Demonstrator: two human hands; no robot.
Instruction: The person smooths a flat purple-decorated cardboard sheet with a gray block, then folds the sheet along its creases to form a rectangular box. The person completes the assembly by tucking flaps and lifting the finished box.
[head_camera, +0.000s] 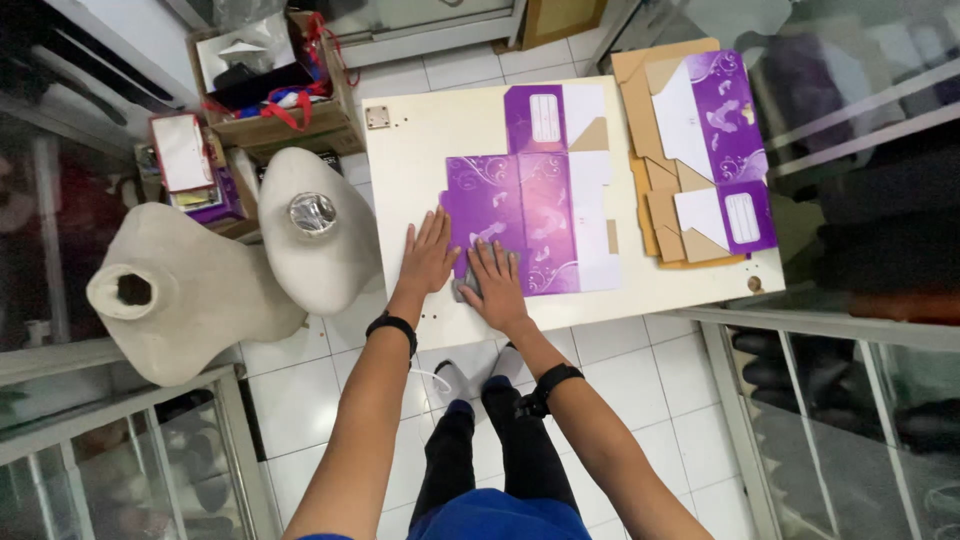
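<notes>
A flat, unfolded purple and white cardboard box blank (545, 190) lies on a cream table (420, 140). My left hand (428, 255) rests flat on the table with its fingers spread, touching the blank's left edge. My right hand (493, 285) presses flat on the blank's near left corner, with a small grey object (462, 289) partly hidden under it. Both wrists wear black bands.
A stack of flat box blanks (695, 150), brown and purple, sits at the table's right end. Two beige mannequin torsos (240, 260) stand left of the table. An open carton of items (275, 85) sits behind them. Glass cabinets flank the white tiled floor.
</notes>
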